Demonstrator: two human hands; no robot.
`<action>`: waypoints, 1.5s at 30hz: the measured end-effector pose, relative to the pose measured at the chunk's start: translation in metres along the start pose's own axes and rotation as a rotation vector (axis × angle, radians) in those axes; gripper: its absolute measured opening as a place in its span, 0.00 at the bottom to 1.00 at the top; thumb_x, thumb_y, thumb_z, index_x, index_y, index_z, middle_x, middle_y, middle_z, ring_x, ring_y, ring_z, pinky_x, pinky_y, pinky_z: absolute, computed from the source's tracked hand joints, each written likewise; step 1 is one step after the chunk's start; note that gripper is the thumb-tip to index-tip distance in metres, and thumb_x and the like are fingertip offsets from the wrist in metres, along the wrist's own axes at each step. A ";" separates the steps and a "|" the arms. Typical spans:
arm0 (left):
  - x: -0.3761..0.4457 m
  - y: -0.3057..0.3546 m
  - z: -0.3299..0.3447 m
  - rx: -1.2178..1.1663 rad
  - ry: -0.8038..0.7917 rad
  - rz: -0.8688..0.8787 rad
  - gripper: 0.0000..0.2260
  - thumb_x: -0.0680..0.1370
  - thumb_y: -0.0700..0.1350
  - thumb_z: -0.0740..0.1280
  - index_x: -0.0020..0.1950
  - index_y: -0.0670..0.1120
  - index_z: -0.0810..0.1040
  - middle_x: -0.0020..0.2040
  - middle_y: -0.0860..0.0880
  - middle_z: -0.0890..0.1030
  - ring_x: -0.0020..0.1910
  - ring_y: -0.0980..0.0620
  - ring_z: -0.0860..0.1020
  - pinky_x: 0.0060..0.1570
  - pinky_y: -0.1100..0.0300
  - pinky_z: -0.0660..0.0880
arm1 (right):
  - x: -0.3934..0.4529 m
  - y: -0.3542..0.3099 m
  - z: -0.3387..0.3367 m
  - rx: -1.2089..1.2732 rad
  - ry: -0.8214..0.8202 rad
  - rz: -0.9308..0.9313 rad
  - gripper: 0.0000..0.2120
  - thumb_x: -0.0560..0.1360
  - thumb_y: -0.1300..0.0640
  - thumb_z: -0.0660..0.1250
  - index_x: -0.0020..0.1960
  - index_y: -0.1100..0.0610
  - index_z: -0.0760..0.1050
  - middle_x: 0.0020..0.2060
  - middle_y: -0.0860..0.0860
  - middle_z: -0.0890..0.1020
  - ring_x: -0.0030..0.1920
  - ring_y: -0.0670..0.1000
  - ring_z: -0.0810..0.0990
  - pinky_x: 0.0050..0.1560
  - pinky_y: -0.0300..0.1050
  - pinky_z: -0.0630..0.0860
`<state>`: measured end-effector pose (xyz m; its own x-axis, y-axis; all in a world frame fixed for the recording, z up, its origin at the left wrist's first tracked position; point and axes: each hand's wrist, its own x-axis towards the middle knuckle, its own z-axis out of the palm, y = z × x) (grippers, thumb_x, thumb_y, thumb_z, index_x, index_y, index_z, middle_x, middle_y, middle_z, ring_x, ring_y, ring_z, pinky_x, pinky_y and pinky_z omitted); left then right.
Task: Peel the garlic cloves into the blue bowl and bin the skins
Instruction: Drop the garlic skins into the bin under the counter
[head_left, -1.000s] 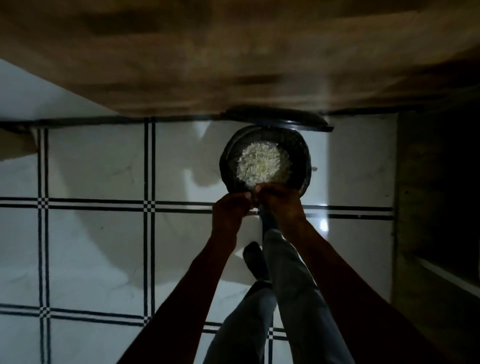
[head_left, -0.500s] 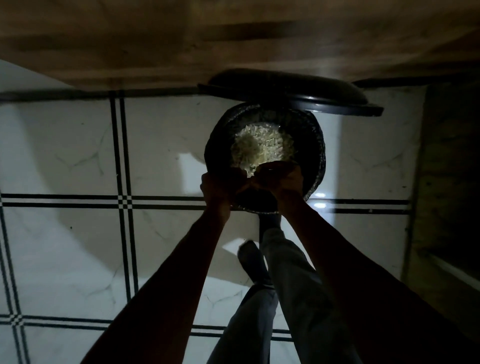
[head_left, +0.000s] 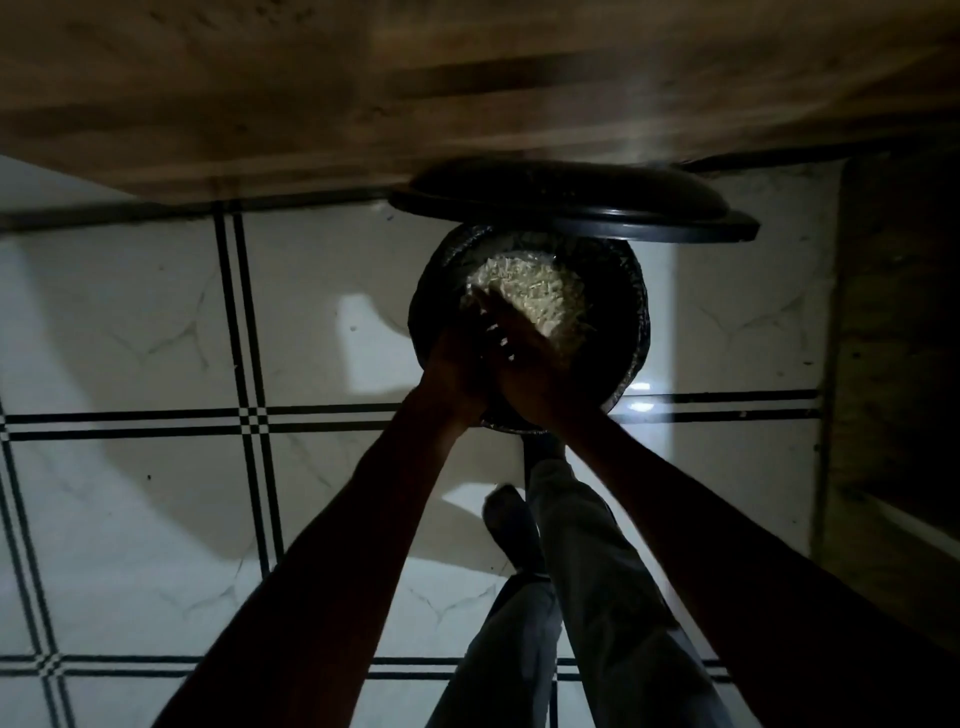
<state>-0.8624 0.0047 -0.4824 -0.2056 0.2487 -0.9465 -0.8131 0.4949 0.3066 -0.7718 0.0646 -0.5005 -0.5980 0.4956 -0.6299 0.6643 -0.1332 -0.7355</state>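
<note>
**Both hands over the open bin, skins falling**

You stand on a pale tiled floor (head_left: 130, 322) crossed by dark double lines, looking straight down. The black round bin (head_left: 631, 312) sits at the far edge of the floor, just beside the wooden surface (head_left: 363, 88) that fills the top of the view. Its lid (head_left: 571, 205) is tipped up and back, the rim hanging over the far side of the opening.

Inside the bin lies a pale heap of garlic skins (head_left: 540, 291), lit brightly against the dark liner.

Your left hand (head_left: 457, 371) and right hand (head_left: 535, 364) are pressed side by side over the near half of the bin mouth, palms meeting. The right hand's fingers stretch flat and forward, reaching over the heap. The left hand is darker and partly behind the right; you cannot tell from this view how its fingers lie. A few small pale flecks (head_left: 501, 340) show in the gap where the two hands meet, just above the heap.

Your forearms run up from the bottom corners of the view and converge at the bin. Below them, your grey trouser legs (head_left: 597, 597) and a dark shoe (head_left: 511, 525) stand on the floor near the bin's front; the toe of the other foot is right at the bin's base. A dark cabinet side (head_left: 904, 338) closes off the right edge of the floor.
</note>
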 end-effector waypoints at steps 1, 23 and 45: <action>-0.004 0.001 0.001 -0.060 0.000 0.024 0.23 0.88 0.51 0.55 0.80 0.41 0.65 0.66 0.44 0.79 0.53 0.49 0.78 0.57 0.52 0.75 | -0.002 0.008 -0.003 -0.030 -0.063 0.073 0.24 0.86 0.57 0.60 0.81 0.59 0.64 0.81 0.59 0.64 0.81 0.60 0.62 0.76 0.48 0.63; -0.401 -0.040 0.177 1.202 -0.515 0.984 0.08 0.81 0.53 0.71 0.50 0.50 0.80 0.45 0.53 0.85 0.44 0.60 0.82 0.43 0.71 0.75 | -0.500 -0.061 -0.219 0.093 0.976 0.142 0.15 0.85 0.48 0.64 0.65 0.57 0.78 0.57 0.53 0.83 0.53 0.49 0.82 0.52 0.45 0.79; -0.603 -0.469 0.473 1.795 -1.196 1.309 0.06 0.80 0.45 0.73 0.56 0.46 0.82 0.55 0.47 0.82 0.49 0.52 0.83 0.52 0.53 0.82 | -0.929 0.199 -0.264 0.608 1.679 0.425 0.11 0.82 0.53 0.69 0.62 0.54 0.82 0.50 0.49 0.86 0.45 0.41 0.84 0.43 0.41 0.83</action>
<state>-0.0989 0.0165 -0.0078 0.7463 0.6583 -0.0981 0.4997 -0.4569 0.7359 0.0342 -0.1959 0.0043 0.8286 0.5329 -0.1716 0.1691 -0.5304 -0.8307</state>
